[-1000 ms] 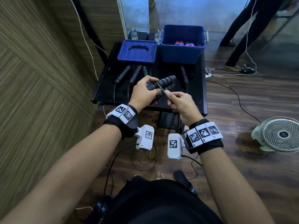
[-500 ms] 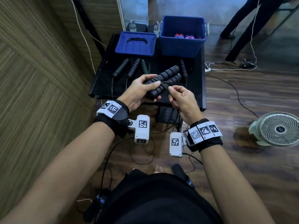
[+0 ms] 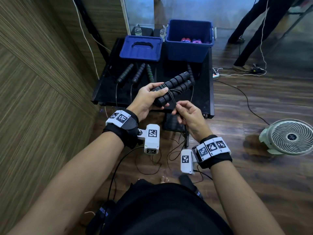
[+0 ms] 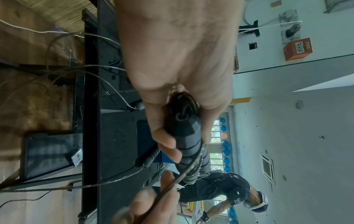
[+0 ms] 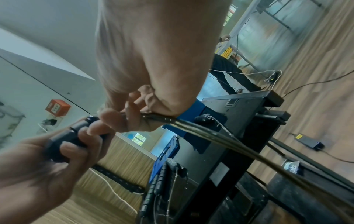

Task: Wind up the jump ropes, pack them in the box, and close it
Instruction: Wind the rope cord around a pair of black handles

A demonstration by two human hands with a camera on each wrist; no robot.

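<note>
- The black tabletop (image 3: 108, 85) carries the open blue plastic box (image 3: 186, 50) at its far edge, the blue lid (image 3: 141, 48) beside it and several unwound black ribbed rope handles (image 3: 125, 73); their cords hang over the near edge and could snag the working cord.
- The left hand (image 3: 147, 99) clasps the paired black ribbed jump-rope handles (image 3: 176, 85); a loosened grasp would likely let the turns spring off.
- The right hand (image 3: 189, 116) pinches the thin dark cord (image 3: 172, 100); slack here risks loose, slipping wraps.

Soft, even indoor light, rather dim. The glossy black table (image 3: 108, 85) and wood floor (image 3: 254, 106) carry pale glare. Both wrist views blur heavily up close (palms especially), and wide-angle lenses bend edges.
</note>
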